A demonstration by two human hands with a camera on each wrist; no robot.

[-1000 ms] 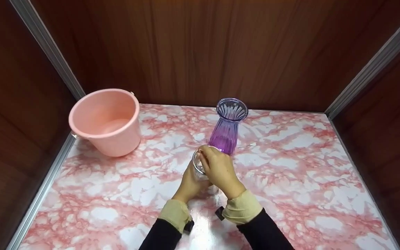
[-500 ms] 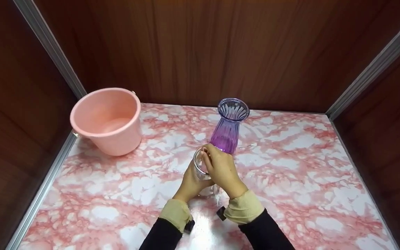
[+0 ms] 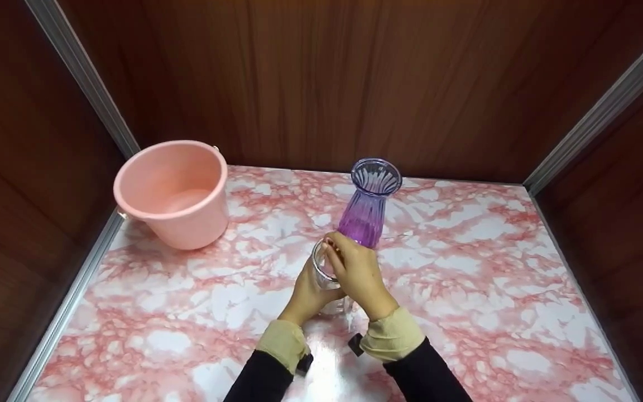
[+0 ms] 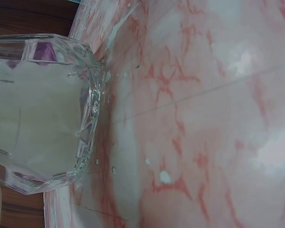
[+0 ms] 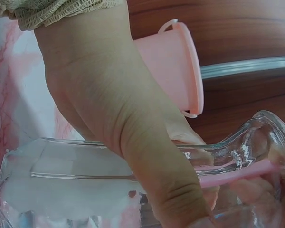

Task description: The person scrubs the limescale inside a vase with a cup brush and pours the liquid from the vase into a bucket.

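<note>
A clear glass vase (image 5: 76, 159) with a flared mouth is gripped by my left hand (image 3: 303, 296), whose thumb curls round it in the right wrist view. My right hand (image 3: 359, 273) is at the mouth, its fingers reaching into the rim. Through the glass in the right wrist view, these fingers pinch a thin pink stick (image 5: 237, 175) that runs down into the vase. What is on the stick's lower end is hidden. The vase's lower part looks cloudy white in both wrist views. Just beyond the hands stands a purple ribbed glass vase (image 3: 363, 215), upright.
To the left at the back is a pink bucket (image 3: 172, 192), upright. The tabletop (image 3: 483, 268) has a red and white marbled pattern, with small wet drops in the left wrist view. Dark wooden panels (image 3: 310, 84) enclose the back and sides.
My right hand has shifted very slightly at the vase mouth, baring a little more of the rim. The left hand's hold looks the same, and the bucket and purple vase stay in place.
</note>
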